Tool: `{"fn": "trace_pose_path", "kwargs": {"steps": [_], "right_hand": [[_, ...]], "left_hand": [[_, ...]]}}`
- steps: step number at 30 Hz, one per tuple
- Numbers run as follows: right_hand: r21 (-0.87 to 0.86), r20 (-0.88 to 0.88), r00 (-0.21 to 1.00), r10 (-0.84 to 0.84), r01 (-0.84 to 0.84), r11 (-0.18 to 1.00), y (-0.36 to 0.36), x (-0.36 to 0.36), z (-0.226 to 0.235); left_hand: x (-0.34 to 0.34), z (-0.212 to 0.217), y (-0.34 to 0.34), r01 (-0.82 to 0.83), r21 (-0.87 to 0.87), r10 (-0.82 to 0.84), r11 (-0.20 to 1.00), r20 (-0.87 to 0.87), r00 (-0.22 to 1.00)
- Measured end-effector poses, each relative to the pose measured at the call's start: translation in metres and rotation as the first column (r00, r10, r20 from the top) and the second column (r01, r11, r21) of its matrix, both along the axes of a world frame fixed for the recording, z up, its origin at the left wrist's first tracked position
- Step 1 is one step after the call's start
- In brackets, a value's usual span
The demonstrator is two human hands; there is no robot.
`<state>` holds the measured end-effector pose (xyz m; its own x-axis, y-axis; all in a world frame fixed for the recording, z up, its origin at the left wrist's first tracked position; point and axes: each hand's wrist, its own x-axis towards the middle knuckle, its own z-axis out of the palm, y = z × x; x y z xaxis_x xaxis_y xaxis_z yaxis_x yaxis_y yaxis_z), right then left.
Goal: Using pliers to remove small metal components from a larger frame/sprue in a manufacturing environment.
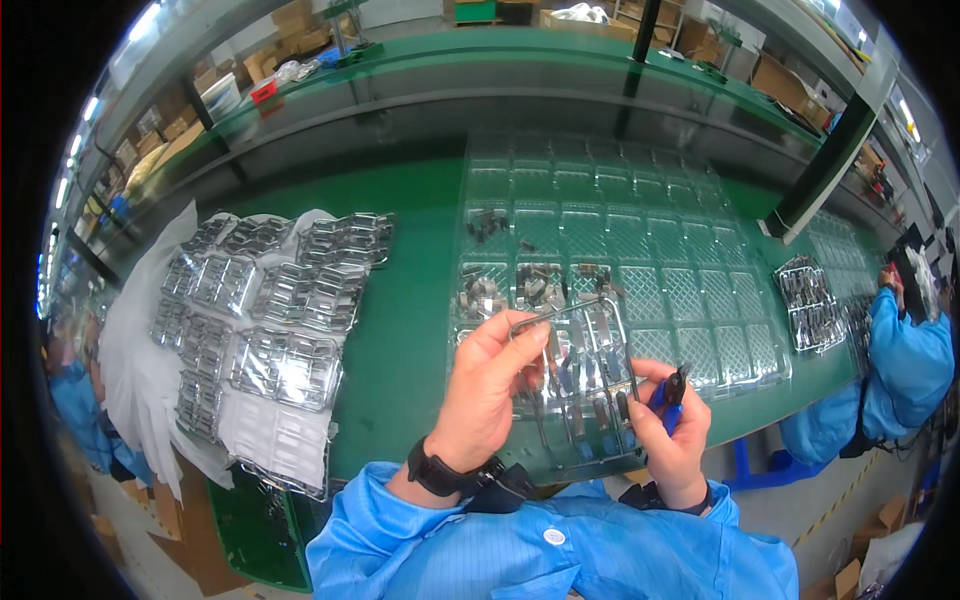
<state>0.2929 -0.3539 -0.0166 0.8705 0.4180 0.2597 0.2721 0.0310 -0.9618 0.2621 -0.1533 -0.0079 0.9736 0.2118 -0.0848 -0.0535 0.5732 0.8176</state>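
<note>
Metal frame (588,375) gripped at its corner by the left hand (482,395)

The metal frame is raised in front of the torso, just right of the left hand and just left of the right hand (678,445). The left hand is closed on its upper left corner, thumb laid over the near side and fingers mostly hidden behind; a corner grip like that probably steadies the whole piece while leaving its crossbars, with their small grey parts, uncovered. The right hand is curled around blue-handled cutters (673,400), their dark head pointing up and away from the palm. Its thumb and forefinger come to the frame's right rail; whether they press on it or only lie beside it, I cannot tell. Carrying the tool this way likely leaves those two fingertips usable without setting it down.

Beyond both hands lies a clear plastic tray (690,285), its pockets facing up. Loose metal pieces (540,285) sit in pockets just past the left fingertips, perhaps because those are within easy reach. Well to the left of the left hand, stacked frames (285,368) lie overlapping on white sheeting (145,350), which may guard their shiny surfaces from the green table (400,270). Another stack (812,305) rests well to the right of the right hand, past the tray's edge.
</note>
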Motion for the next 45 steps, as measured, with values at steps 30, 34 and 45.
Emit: {"fn": "trace_pose_path", "kwargs": {"steps": [30, 34, 45], "right_hand": [[-0.403, 0.522, 0.822, 0.225, 0.006, 0.915, 0.011, 0.034, -0.002], [-0.418, 0.552, 0.799, 0.239, 0.017, 0.908, 0.01, 0.034, -0.002], [-0.462, 0.508, 0.818, 0.269, -0.004, 0.887, 0.01, 0.033, 0.002]], "left_hand": [[-0.006, 0.007, -0.018, 0.107, -0.183, -0.124, 0.977, -0.085, 0.989], [-0.007, 0.009, -0.02, 0.1, -0.2, -0.12, 0.975, -0.09, 0.989], [-0.006, 0.004, -0.019, 0.146, -0.225, -0.176, 0.963, -0.12, 0.977]]}}
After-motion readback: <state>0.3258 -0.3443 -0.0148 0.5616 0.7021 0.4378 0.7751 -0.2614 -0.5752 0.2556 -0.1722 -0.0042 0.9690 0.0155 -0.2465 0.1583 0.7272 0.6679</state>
